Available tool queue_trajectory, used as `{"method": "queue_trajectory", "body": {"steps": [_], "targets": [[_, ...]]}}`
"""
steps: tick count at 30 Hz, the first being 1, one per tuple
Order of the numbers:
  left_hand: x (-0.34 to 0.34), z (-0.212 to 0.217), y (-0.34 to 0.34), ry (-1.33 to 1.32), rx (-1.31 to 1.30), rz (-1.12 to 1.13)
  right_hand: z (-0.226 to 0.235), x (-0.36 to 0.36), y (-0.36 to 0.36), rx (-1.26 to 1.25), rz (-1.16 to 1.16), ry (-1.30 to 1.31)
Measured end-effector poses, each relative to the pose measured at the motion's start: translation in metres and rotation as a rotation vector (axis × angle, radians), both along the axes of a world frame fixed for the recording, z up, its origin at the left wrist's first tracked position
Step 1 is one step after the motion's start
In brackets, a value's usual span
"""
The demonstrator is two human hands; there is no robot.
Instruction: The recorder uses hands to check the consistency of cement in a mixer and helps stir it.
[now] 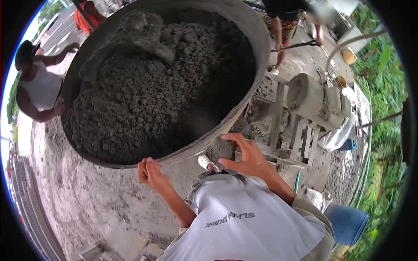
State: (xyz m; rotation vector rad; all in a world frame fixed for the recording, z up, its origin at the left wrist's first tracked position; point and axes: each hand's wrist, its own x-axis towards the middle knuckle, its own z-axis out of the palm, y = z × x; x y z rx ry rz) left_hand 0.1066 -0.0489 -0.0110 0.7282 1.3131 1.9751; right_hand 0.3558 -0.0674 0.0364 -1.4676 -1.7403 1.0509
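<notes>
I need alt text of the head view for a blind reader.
A large round tub of coarse grey mix dominates the view. The wearer's left hand is at its near rim, the right hand open nearby. A co-worker stands at left.

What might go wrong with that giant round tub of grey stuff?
1. The left hand is right at the near rim of the tub, so its bare fingers might get scraped or pinched if the tub shifts.
2. Some of the grey mix might slop over that rim and land near the white clog on the ground.
3. The right hand is open beside the tub, so it may not steady the tub if it wobbles.
</notes>
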Motion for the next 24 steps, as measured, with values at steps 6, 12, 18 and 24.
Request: {"method": "queue_trajectory", "body": {"steps": [6, 12, 18, 24], "targets": [[0.148, 0.014, -0.046, 0.159, -0.083, -0.958, -0.011, 0.010, -0.137, -0.054, -0.294, -0.089], [0.228, 0.029, -0.127, 0.622, -0.103, -1.771, -0.013, 0.057, -0.285, -0.173, -0.765, -0.187], [0.328, 0.124, -0.236, 0.290, 0.429, -1.959, 0.103, 0.131, -0.382, 0.409, -1.289, -0.822], [0.369, 0.210, -0.350, -0.315, 0.897, -1.609, 0.176, 0.169, -0.445, 1.267, -1.247, -1.594]]}}
